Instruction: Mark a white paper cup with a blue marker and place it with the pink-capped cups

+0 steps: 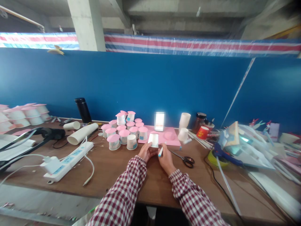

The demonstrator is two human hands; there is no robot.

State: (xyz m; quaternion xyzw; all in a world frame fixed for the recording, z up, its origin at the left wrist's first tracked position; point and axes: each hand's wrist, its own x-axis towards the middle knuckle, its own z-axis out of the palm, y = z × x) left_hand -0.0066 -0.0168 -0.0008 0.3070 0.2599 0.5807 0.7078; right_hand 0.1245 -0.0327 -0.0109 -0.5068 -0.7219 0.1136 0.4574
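My left hand [146, 153] is closed around the lower part of a white paper cup [154, 140], which I hold above the table in front of me. Close beside it, my right hand [166, 159] grips a white marker with a light blue end [161, 152]. Part of the fingers on both hands is hidden. Behind the cup lies a pink sheet [147, 142] with a round pink piece [169, 135] on it. To the left stand several paper cups topped with pink discs [113, 142], and one cup without a disc [132, 142].
Black scissors [188, 161] lie right of my right hand. A power strip [69, 160], white tubes [82, 133] and a black bottle [83, 110] are on the left. A red cup [202, 132] and a yellow-green tape roll [217, 159] sit right. A blue partition [141, 81] rises behind.
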